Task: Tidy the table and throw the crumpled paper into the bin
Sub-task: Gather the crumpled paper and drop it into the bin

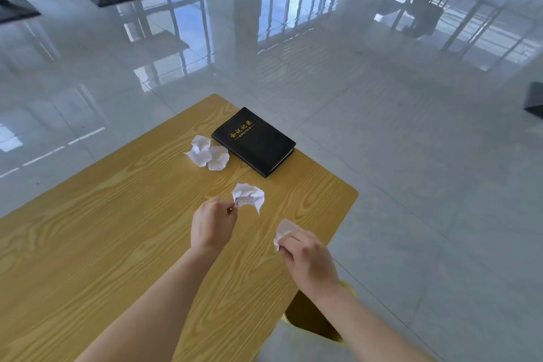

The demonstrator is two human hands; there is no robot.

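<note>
Both forearms enter from the bottom edge of the frame. Between them and beneath the right forearm, at lower centre-right, sits the bin. It has a yellow rim and a dark interior, and it is partly hidden by the right forearm and the edge of the table.

Hand state:
- Left hand: thumb and fingertips pinch one edge of the first crumpled paper at frame centre. Whether this paper is clear of the tabletop cannot be determined.
- Right hand: fingers are curled round the second crumpled paper, right of centre near the table's right edge. Only part of the paper protrudes.

A loose paper cluster lies on the table above centre, just beside the left side of the black notebook. It cannot be told whether the cluster is one piece or two.

Step in hand, as judged: collection. Two papers are secured and none is in the bin.

The next move calls for carrying both hands toward the lower right, over the bin opening, and releasing. The right hand has the shorter path. The left hand must first cross the table edge. The cluster then needs a second reach.

Writing: the notebook cover carries the gold characters 会议记录. A smaller line beneath appears to read MINUTES. Faint dark marks on the first crumpled paper are too small to read.
</note>
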